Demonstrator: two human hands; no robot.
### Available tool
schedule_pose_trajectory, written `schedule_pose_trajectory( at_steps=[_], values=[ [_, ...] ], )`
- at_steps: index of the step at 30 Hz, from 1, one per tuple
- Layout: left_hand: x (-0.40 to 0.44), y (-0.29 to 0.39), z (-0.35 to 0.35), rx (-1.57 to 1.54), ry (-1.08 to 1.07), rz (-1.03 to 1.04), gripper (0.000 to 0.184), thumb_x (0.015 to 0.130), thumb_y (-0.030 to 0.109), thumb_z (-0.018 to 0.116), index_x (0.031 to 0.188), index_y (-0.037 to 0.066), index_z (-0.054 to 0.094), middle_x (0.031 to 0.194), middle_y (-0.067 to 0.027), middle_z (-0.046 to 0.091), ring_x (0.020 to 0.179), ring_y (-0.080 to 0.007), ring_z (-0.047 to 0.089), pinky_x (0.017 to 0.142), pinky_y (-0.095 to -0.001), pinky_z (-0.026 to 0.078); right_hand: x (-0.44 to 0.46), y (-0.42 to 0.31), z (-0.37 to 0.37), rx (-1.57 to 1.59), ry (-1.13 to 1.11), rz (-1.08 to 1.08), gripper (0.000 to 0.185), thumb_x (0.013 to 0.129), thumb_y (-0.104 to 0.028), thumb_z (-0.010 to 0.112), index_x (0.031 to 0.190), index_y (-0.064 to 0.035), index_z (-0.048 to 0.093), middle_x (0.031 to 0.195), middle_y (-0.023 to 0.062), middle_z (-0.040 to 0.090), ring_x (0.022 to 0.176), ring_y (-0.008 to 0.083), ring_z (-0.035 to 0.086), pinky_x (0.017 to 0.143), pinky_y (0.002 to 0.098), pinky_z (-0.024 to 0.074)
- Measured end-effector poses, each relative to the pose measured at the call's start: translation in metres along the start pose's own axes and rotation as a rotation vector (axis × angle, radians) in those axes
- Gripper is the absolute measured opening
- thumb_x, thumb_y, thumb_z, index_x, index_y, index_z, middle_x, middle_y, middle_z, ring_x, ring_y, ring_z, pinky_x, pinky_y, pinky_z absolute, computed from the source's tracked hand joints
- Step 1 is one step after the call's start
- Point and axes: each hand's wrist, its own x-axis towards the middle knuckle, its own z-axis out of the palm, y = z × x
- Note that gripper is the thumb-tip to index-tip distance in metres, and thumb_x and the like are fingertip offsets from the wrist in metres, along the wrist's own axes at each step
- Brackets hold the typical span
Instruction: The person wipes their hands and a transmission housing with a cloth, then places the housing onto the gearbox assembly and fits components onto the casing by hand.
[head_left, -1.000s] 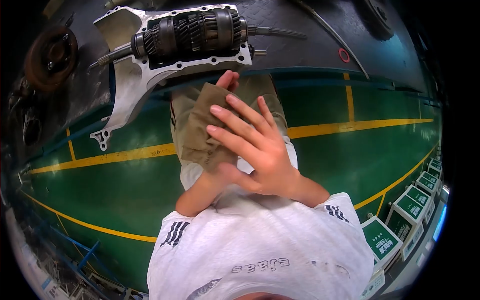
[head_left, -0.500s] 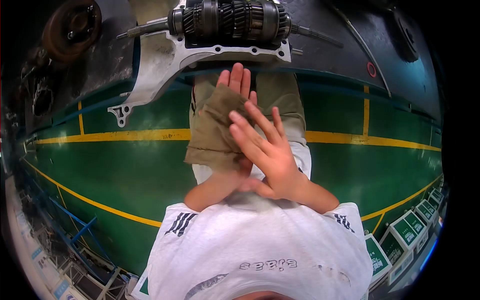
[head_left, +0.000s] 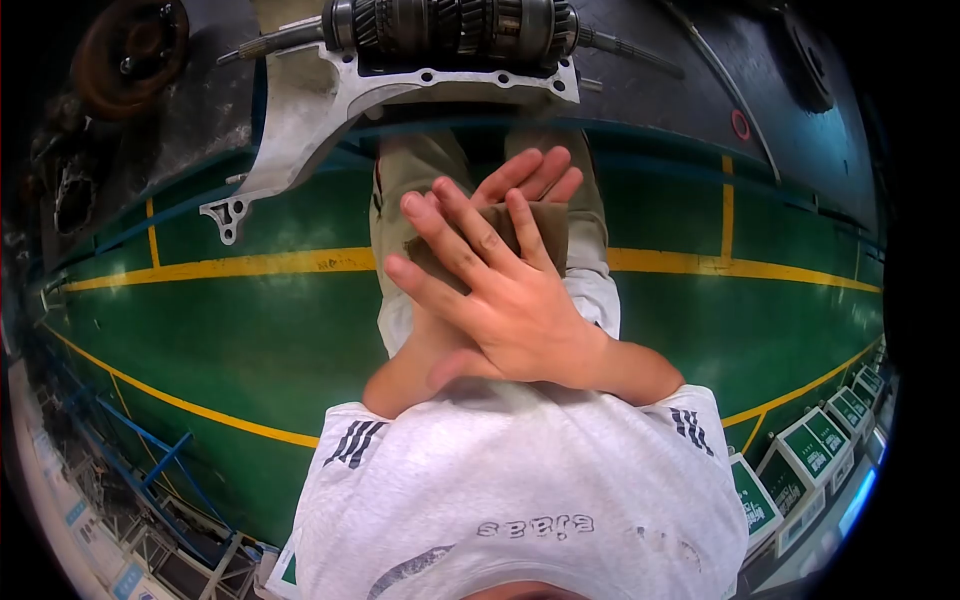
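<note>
A brown-green cloth point(head_left: 550, 232) is between my two hands, over my lap. Underneath it, my left hand point(head_left: 530, 178) is palm up, with stretched-out fingers showing past the cloth's upper edge. Its palm is hidden. My right hand point(head_left: 505, 305) lies across the top, back toward the camera, with its fingers spread and pointing up and to the left. Most of the cloth is covered by my right hand. Beyond my hands, a metal gearbox housing point(head_left: 350, 92) rests on the dark workbench point(head_left: 660, 90), with a gear shaft assembly point(head_left: 455, 28) in it.
On the bench are a rusty round part point(head_left: 130, 55) at the left, and a red ring point(head_left: 740, 124), a thin rod point(head_left: 715, 70) and a dark disc point(head_left: 808, 65) at the right. Yellow lines cross the green floor point(head_left: 240, 350). Green-and-white boxes point(head_left: 800, 455) stand at lower right.
My left hand and the cloth have turned and shifted right. My right hand has slid left across them, covering more of the cloth. The view has shifted, so the gearbox sits higher than at first.
</note>
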Motion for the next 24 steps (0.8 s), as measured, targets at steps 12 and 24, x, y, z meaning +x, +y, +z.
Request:
schedule_pose_trajectory(
  at_steps=[12,24],
  values=[
    [-0.006,0.026,0.052,-0.285,0.193,0.19,0.068,0.107,0.052,0.021,0.153,0.003,0.028,0.155,-0.0187,0.038,0.141,-0.0318,0.043,0.114,-0.0471,0.041,-0.007,-0.01,0.01,0.084,-0.037,-0.062,0.084,0.083,-0.071,0.04,0.152,-0.0236,0.041,0.163,0.0181,0.025,0.149,0.0326,0.029,0.122,0.0488,0.0139],
    [0.001,0.023,0.063,0.105,0.351,0.265,0.07,0.106,0.053,0.019,0.151,0.001,0.031,0.158,-0.0179,0.034,0.15,-0.0343,0.026,0.122,-0.0431,0.025,-0.017,0.0,0.008,-0.072,0.004,0.148,0.08,0.096,-0.072,0.024,0.151,-0.018,0.046,0.163,0.0075,0.031,0.152,0.0454,0.011,0.112,0.067,-0.0153]
  ],
)
